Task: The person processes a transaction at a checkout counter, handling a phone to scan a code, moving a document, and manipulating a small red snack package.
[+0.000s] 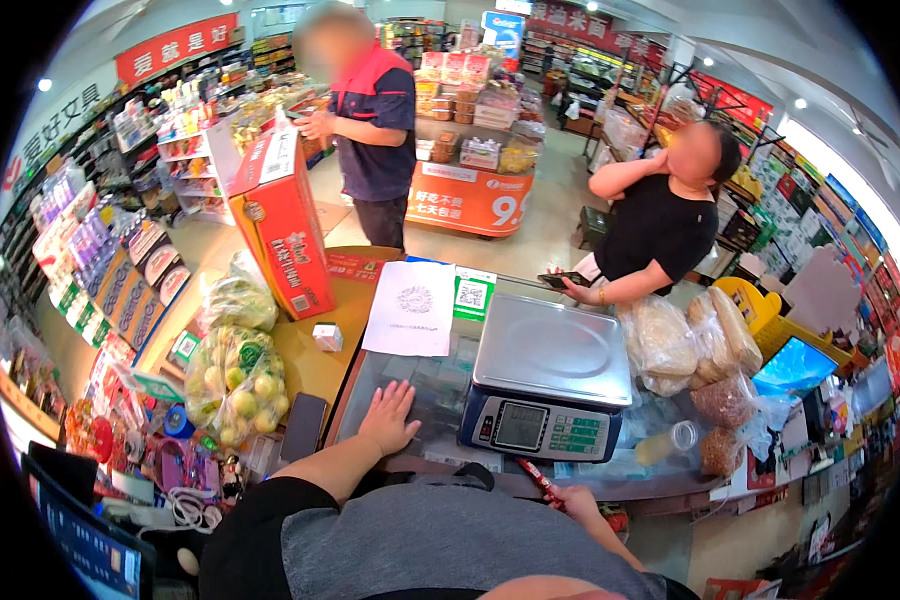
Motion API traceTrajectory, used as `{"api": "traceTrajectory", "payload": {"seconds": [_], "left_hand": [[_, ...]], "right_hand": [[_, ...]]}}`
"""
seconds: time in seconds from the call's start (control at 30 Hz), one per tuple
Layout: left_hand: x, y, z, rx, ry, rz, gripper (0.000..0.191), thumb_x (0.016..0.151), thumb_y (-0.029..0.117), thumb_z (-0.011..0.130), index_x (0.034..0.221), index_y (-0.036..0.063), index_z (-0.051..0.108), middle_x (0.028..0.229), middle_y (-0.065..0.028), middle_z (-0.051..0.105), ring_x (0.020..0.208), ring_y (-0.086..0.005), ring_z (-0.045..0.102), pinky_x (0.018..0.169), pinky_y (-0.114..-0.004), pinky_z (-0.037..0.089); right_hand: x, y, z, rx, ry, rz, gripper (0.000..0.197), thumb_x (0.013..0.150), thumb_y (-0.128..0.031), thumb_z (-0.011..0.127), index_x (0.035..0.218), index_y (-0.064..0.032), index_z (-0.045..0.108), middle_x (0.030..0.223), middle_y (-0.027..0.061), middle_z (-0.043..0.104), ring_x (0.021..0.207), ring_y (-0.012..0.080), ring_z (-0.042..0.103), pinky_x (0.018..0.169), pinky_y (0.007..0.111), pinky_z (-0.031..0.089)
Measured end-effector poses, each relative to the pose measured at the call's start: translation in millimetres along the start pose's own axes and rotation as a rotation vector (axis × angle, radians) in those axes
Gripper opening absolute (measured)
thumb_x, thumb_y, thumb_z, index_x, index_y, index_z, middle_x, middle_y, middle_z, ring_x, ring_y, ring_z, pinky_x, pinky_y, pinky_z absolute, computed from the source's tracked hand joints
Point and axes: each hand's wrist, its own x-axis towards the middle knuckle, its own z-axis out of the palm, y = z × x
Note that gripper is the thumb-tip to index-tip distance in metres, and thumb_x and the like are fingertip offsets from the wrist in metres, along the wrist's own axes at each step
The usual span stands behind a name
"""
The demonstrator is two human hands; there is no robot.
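Observation:
My left hand (pixel 388 415) rests palm down on the glass-topped counter (pixel 450 375), fingers spread and holding nothing. Low at the counter's near edge, my right hand (pixel 574 501) grips a slim red packet (pixel 535 474), whose far end reaches towards the base of a digital weighing scale (pixel 547 427). The scale's metal pan (pixel 551 352) has nothing on it. Beyond my left hand lies a white paper sheet (pixel 409 315) with a round printed code, beside a green code card (pixel 472 294). A dark smartphone (pixel 304 426) lies left of that hand.
Left stand clear bags of round green produce (pixel 244 394) and a tall red carton (pixel 285 232). Bagged goods (pixel 656 345) and a clear jar (pixel 667 442) sit right. Across the counter are a person in a red-and-navy shirt (pixel 375 127) and one in black (pixel 656 217) holding a phone.

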Motion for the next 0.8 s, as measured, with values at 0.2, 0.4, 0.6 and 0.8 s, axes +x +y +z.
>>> {"api": "traceTrajectory", "payload": {"seconds": [0.2,0.4,0.6,0.8], "left_hand": [[-50,31,6,-0.013,-0.055,0.007,0.074,0.090,0.045,0.056,0.149,0.0061,0.031,0.159,-0.0143,0.020,0.147,-0.0318,0.017,0.118,-0.048,0.016],[-49,69,-6,-0.538,-0.202,-0.236,0.069,0.089,0.042,0.060,0.141,0.0002,0.043,0.145,-0.0215,0.044,0.136,-0.0355,0.039,0.112,-0.041,0.033],[-60,116,-12,-0.871,-0.254,-0.224,0.053,0.092,0.027,0.062,0.138,0.0037,0.048,0.126,-0.0154,0.059,0.103,-0.0239,0.063,0.092,-0.034,0.048],[-64,127,-34,-1.563,-0.553,-0.223,0.037,0.100,0.021,0.051,0.133,0.0048,0.052,0.110,-0.0059,0.065,0.098,-0.0137,0.063,0.084,-0.029,0.051]], "right_hand": [[14,11,-3,-0.271,0.008,-0.091,0.029,0.095,-0.027,0.062,0.087,0.0006,0.066,0.070,0.0065,0.065,0.059,0.0136,0.059,0.057,0.027,0.047],[20,-15,17,-0.461,-0.260,-0.207,0.032,0.095,-0.032,0.061,0.086,-0.0026,0.069,0.068,0.0013,0.063,0.059,0.0096,0.056,0.054,0.025,0.043],[23,-24,27,-0.547,-0.393,-0.247,0.036,0.093,-0.038,0.064,0.085,-0.0030,0.069,0.066,-0.0005,0.061,0.059,0.0086,0.054,0.053,0.025,0.042],[10,-24,53,-0.493,-0.425,-0.338,0.032,0.095,-0.034,0.063,0.091,-0.0025,0.069,0.069,-0.0014,0.059,0.061,0.0078,0.053,0.055,0.025,0.041]]}}
